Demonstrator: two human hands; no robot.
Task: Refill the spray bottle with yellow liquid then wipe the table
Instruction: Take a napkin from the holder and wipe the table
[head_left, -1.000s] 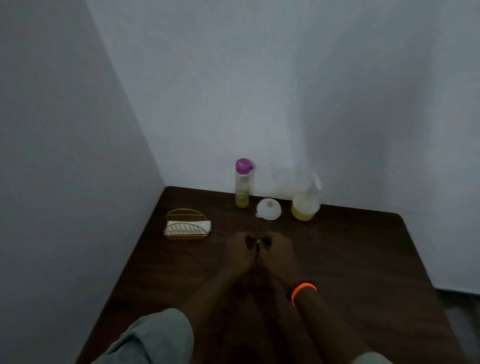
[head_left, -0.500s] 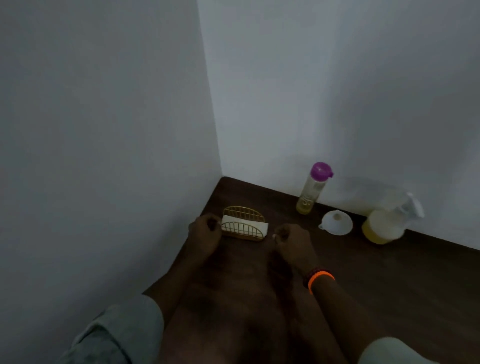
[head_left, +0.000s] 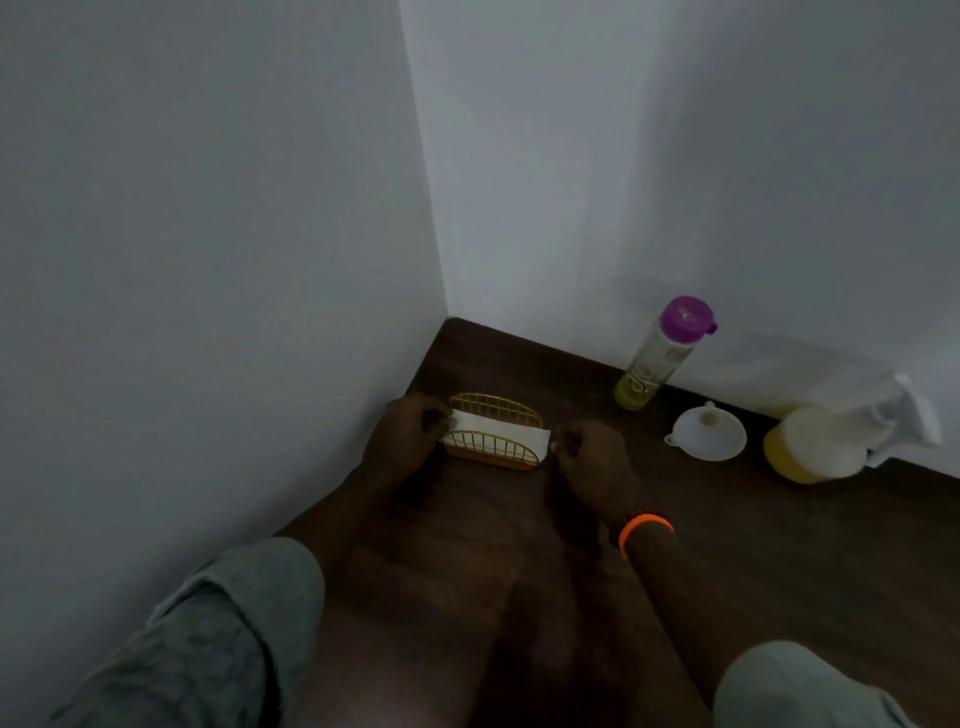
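Observation:
A gold wire napkin holder (head_left: 493, 452) stands near the table's back left corner with white napkins (head_left: 506, 430) in it. My left hand (head_left: 408, 441) pinches the napkins' left end. My right hand (head_left: 592, 457), with an orange band at the wrist, pinches their right end. Further right stand a clear bottle with a purple cap (head_left: 660, 353) holding a little yellow liquid, a white funnel (head_left: 709, 434) lying mouth up, and a white spray bottle (head_left: 841, 439) with yellow liquid at its bottom.
The dark wooden table (head_left: 779, 561) sits in a corner between two white walls, one on the left (head_left: 208, 312) and one behind. The light is dim.
Both hands have moved from the table's middle to the napkin holder at the left and taken hold of the napkins' ends. The view has swung left.

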